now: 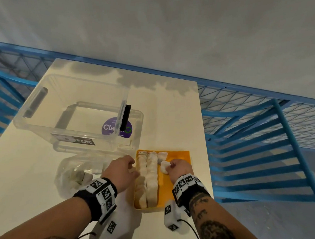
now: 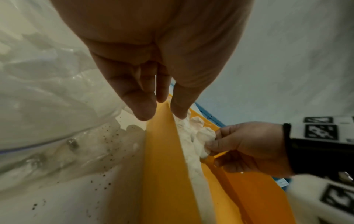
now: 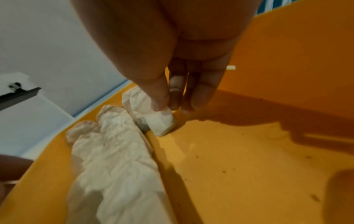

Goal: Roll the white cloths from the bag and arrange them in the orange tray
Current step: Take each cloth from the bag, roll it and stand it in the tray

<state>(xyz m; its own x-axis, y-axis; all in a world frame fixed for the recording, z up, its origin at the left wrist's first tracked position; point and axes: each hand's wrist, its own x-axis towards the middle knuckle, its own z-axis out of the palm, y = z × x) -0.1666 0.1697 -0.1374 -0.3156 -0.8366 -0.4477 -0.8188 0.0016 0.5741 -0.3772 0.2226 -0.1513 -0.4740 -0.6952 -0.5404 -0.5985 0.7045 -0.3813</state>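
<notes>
Rolled cloth [image 3: 153,116] pinched in right hand [image 1: 179,167] fingers, lengthwise along orange tray [image 1: 180,156]; left hand [image 1: 121,169] fingers relaxed, empty.

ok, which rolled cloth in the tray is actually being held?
The short roll at the tray's far end, pinched by the right hand; the two long rows lie ungripped.

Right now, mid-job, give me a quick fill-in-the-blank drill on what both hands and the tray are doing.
1. The right hand pinches a rolled ____ cloth.
2. The rolled cloths lie in a tray coloured ____.
3. The left hand touches the tray's ____ side.
4. The clear bag lies to the ____ of the tray.

Missing words: white; orange; left; left
</notes>
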